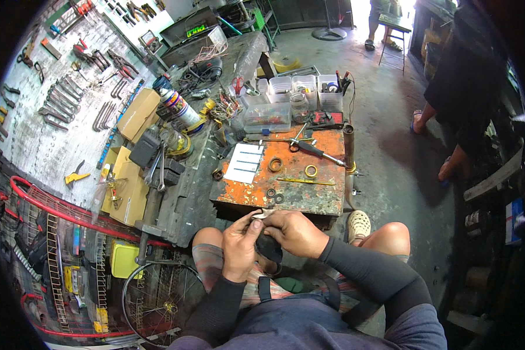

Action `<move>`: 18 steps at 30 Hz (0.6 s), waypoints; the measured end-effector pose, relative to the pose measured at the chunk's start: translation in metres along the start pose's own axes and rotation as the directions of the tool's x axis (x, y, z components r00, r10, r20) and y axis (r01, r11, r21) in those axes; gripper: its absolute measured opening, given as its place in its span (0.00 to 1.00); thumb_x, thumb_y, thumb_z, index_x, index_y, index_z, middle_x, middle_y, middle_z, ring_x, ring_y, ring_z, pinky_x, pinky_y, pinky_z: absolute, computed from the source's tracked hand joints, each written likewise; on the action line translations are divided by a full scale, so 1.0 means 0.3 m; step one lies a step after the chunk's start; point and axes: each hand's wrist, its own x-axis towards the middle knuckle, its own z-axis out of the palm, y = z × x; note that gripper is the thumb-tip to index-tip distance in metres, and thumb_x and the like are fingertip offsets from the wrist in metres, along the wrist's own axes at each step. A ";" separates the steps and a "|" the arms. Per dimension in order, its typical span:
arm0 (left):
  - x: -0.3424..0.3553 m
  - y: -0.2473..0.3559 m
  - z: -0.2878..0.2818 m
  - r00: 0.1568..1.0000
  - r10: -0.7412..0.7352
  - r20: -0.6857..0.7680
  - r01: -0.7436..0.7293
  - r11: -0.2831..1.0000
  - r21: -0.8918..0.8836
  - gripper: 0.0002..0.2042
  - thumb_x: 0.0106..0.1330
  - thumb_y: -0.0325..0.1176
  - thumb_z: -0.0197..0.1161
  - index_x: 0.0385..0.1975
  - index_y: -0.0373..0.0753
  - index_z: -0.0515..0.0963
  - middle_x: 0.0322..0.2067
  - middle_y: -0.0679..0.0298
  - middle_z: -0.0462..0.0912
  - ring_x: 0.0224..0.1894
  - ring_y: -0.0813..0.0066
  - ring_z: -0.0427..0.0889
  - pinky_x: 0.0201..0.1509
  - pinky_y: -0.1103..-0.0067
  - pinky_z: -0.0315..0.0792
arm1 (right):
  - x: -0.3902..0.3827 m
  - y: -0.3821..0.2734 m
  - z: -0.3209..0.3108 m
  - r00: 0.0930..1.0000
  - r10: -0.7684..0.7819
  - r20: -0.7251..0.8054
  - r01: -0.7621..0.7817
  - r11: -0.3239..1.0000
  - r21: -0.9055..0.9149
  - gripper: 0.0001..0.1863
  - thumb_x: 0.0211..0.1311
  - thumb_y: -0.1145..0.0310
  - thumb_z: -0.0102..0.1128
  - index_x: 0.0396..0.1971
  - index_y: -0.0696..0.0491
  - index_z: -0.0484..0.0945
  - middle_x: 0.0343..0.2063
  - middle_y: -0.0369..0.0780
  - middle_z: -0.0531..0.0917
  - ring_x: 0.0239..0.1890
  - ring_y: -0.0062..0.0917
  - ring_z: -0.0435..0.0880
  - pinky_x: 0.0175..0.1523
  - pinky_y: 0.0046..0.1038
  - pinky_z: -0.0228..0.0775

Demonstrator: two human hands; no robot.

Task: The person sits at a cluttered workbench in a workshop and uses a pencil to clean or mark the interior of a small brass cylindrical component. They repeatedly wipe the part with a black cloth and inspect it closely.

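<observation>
Close to the front edge of the orange worktable (248, 195), my left hand (241, 244) and my right hand (297, 231) meet. Both are closed, with fingertips pinching a small pale, shiny piece (262, 214); the fingers hide most of it, so its kind does not show. Just beyond my fingers lie two small dark rings (279, 198). Farther back are a brown ring (275, 164), a brass-coloured ring (311, 171), a yellow pencil (306, 181) and a white sheet with dark lines (244, 163).
A black-handled tool (310, 149) crosses the table's back, before clear plastic bins (303, 87) and a glass jar (299, 108). At left stand a spray can (179, 109), cardboard boxes (125, 184) and a tool board (70, 99). Another person's legs (429, 116) show at right.
</observation>
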 end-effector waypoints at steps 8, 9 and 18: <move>0.004 -0.016 -0.002 0.980 -0.194 -0.043 0.169 0.928 -0.333 0.09 0.83 0.30 0.65 0.50 0.31 0.88 0.48 0.60 0.92 0.49 0.70 0.91 0.58 0.73 0.85 | 0.009 0.002 -0.002 1.000 -0.004 0.021 0.005 1.000 -0.017 0.14 0.71 0.72 0.70 0.53 0.60 0.88 0.42 0.52 0.89 0.48 0.51 0.87 0.57 0.47 0.80; 0.005 -0.021 -0.015 0.979 -0.198 -0.049 0.172 0.930 -0.325 0.10 0.84 0.32 0.64 0.51 0.31 0.87 0.47 0.59 0.92 0.48 0.70 0.91 0.56 0.73 0.85 | 0.010 0.004 -0.005 0.999 0.005 0.050 -0.004 1.000 -0.014 0.14 0.71 0.72 0.70 0.53 0.60 0.88 0.41 0.52 0.89 0.48 0.51 0.87 0.57 0.47 0.80; 0.025 0.053 -0.009 0.989 -0.075 -0.130 0.031 0.949 -0.313 0.15 0.87 0.38 0.60 0.50 0.30 0.86 0.49 0.57 0.91 0.49 0.66 0.92 0.57 0.69 0.87 | 0.015 -0.018 -0.009 0.976 0.202 0.080 -0.215 0.948 0.233 0.11 0.77 0.69 0.67 0.48 0.61 0.86 0.37 0.52 0.86 0.42 0.47 0.87 0.52 0.42 0.80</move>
